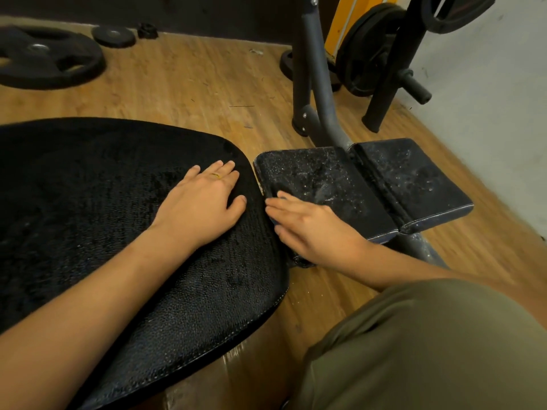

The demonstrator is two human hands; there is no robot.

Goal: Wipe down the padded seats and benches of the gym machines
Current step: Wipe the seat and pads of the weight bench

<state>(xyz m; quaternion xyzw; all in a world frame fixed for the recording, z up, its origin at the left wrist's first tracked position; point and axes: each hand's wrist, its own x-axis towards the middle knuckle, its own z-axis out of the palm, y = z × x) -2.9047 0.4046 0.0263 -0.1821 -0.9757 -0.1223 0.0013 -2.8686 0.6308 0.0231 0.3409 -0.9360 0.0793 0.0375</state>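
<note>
The left hand [204, 202] lies flat on the big bench [103, 217], fingers straight and slightly spread, bracing. The right hand [313, 229] presses flat on the near corner of the seat [319, 176], just beside the bench, fingers straight and close together. Something dark sits under them, likely a cloth, though I cannot tell. The seat and the pad [414, 176] beyond it are speckled white. With nothing pinched, a cloth could slide out mid-stroke, the palm could skid off the edge, and speckles in the seam between the pads could be missed.
</note>
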